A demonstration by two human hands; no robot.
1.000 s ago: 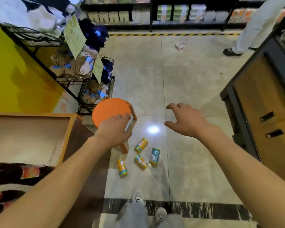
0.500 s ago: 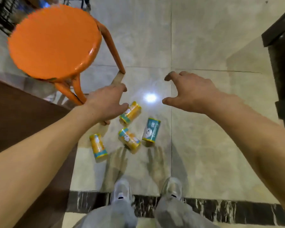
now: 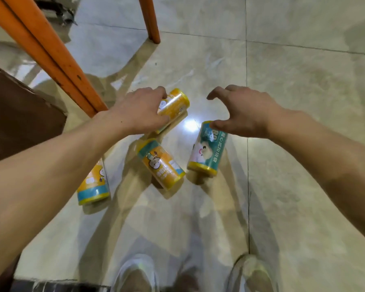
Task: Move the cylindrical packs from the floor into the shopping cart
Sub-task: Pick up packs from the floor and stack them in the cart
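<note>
Several cylindrical packs lie on their sides on the tiled floor. My left hand [image 3: 135,114] curls its fingers and thumb round the farthest one, a yellow pack [image 3: 175,106] that still rests on the floor. My right hand [image 3: 247,112] hovers with spread, bent fingers over the upper end of a teal pack [image 3: 207,152] and holds nothing. An orange-and-teal pack [image 3: 162,165] lies between them, nearer to me. A fourth pack [image 3: 93,184] lies partly hidden under my left forearm. No shopping cart is in view.
Orange stool legs [image 3: 57,57] slant down just left of my left hand, with another leg [image 3: 150,20] farther back. A dark brown counter side [image 3: 19,114] stands at the left. My shoes [image 3: 135,275] are at the bottom edge.
I have bent down close to the floor. My left hand dropped onto the farthest yellow pack and wrapped round it. My right hand came down over the teal pack.
</note>
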